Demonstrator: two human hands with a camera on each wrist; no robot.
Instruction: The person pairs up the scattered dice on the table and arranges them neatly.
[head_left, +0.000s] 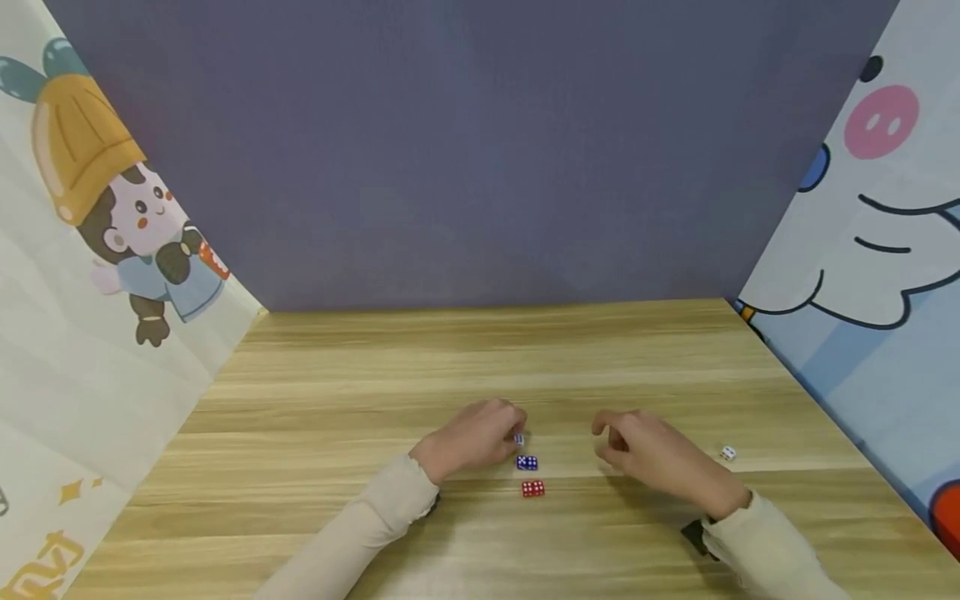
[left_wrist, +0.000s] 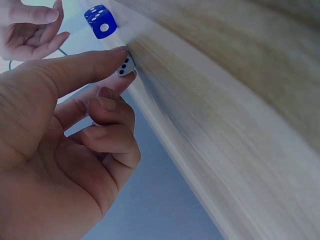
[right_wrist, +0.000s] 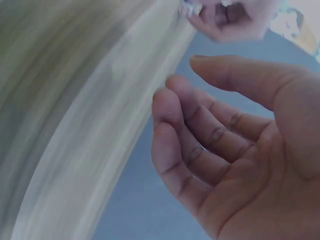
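My left hand pinches a white die with dark pips between thumb and forefinger, low over the table. In the left wrist view the other fingers of that hand curl toward the palm, and one face of the white die shows. Just nearer than it sits a pair of blue dice, side by side. A pair of red dice lies nearer still. Off to the right, my right hand hovers with loosely bent fingers and holds nothing; thumb and fingertips stand apart in the right wrist view.
Another white die lies on the wood-grain table, right of my right hand. A grey-blue panel rises behind the table's far edge. Cartoon-printed sheets flank the left and right sides.
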